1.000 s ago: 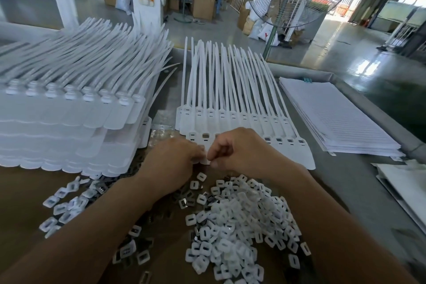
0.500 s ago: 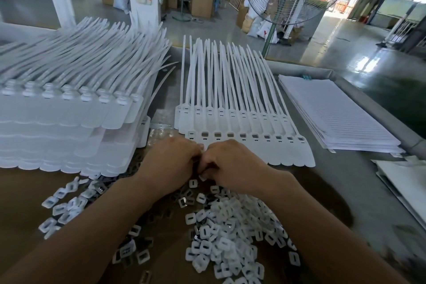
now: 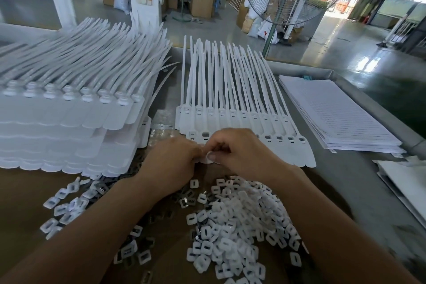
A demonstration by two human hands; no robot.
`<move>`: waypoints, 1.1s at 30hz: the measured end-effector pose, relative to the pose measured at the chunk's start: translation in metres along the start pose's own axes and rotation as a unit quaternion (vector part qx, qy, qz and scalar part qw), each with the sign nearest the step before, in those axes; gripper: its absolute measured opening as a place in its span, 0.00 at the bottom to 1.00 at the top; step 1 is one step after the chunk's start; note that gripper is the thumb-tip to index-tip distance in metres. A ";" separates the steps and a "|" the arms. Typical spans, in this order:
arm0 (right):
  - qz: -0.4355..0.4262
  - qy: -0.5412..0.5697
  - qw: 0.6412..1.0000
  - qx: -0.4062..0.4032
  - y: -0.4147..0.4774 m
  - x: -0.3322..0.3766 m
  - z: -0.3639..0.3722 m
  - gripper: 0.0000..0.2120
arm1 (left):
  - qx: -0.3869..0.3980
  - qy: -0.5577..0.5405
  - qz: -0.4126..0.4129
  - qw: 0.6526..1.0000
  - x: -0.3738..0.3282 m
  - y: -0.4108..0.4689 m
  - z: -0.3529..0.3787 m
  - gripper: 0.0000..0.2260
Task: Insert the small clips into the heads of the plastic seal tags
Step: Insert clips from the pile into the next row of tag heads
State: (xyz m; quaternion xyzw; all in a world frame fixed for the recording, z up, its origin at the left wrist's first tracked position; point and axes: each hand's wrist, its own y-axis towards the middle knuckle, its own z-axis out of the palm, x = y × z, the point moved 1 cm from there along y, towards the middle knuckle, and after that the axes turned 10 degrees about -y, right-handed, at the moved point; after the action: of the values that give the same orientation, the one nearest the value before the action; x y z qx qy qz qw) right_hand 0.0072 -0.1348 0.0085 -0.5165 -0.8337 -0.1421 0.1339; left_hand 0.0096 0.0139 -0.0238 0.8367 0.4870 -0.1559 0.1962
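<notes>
1 clip is pinched by the right hand at the tags, laid at 12 o'clock of the pile for short reach; what the left hand's curled fingers hold cannot be told.

The left hand and right hand hide the middle heads of the seal tags.

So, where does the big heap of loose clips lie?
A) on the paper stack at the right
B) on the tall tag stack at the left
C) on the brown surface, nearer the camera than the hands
C: the heap of small clips lies on the brown surface, on the near side of the left hand and the right hand.
</notes>
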 end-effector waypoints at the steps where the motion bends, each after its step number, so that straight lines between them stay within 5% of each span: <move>1: 0.011 0.003 1.000 -0.025 0.002 -0.003 -0.002 0.03 | 0.000 -0.006 0.000 1.000 0.000 0.000 0.001 0.14; 5: 0.080 0.049 0.992 -0.084 0.013 -0.013 -0.005 0.02 | -0.002 -0.013 -0.007 1.000 0.001 0.001 0.002 0.15; 11: 0.145 0.058 0.985 -0.068 0.033 -0.016 0.001 0.05 | -0.001 -0.012 -0.002 1.000 0.003 0.001 0.004 0.15; 33: 0.144 -0.035 0.988 -0.037 0.057 -0.020 0.021 0.06 | -0.012 -0.003 0.020 1.000 0.004 0.002 0.004 0.15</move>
State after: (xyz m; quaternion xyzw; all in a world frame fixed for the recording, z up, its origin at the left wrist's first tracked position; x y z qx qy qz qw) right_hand 0.0659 -0.1193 -0.0128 -0.6405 -0.7491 -0.1337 0.1041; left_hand 0.0133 0.0142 -0.0292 0.8433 0.4716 -0.1481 0.2110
